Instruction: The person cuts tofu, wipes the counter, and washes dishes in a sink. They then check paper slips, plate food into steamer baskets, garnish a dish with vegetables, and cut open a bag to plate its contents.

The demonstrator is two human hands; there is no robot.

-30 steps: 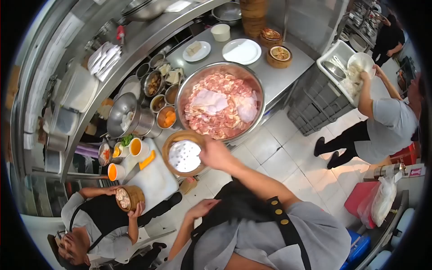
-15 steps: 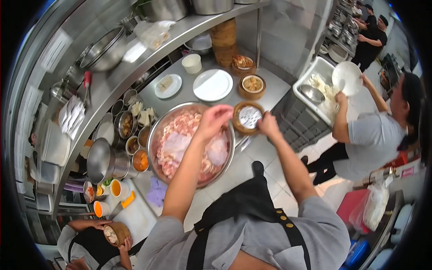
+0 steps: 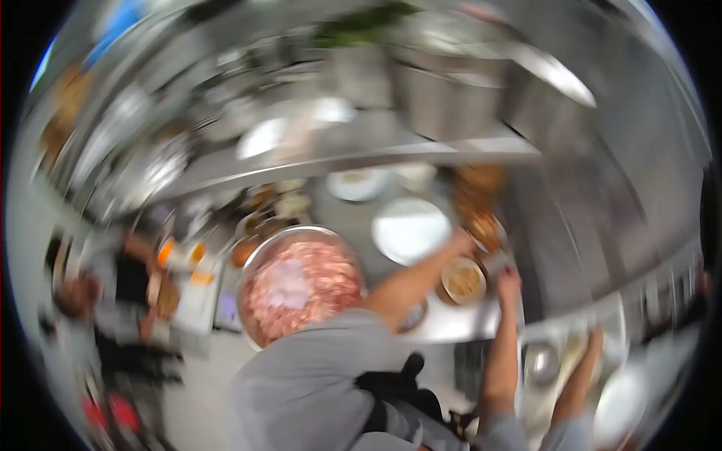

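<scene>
My left hand [image 3: 463, 242] reaches across the counter to the near side of a bamboo steamer [image 3: 486, 230] with reddish food in it. Its fingers are smeared by motion. My right hand [image 3: 509, 281], also blurred, is beside a second bamboo steamer [image 3: 462, 282] holding pale brown food. Partly hidden behind my left forearm is a lined steamer [image 3: 413, 316] at the counter's front edge. Left of that arm stands a large metal bowl [image 3: 247, 319] of raw meat.
A white plate [image 3: 411, 231] and a smaller plate [image 3: 357, 185] lie behind. Stacked steamers [image 3: 479, 192] rise under the metal shelf [image 3: 361, 159]. A co-worker's arm [image 3: 579, 376] is over the white tub [image 3: 619, 327] at right. Another person [image 3: 135, 282] works at left.
My view has swung toward the right of the counter. The lined steamer is now down at the counter's edge, out of my hands. Both hands have moved to the filled steamers.
</scene>
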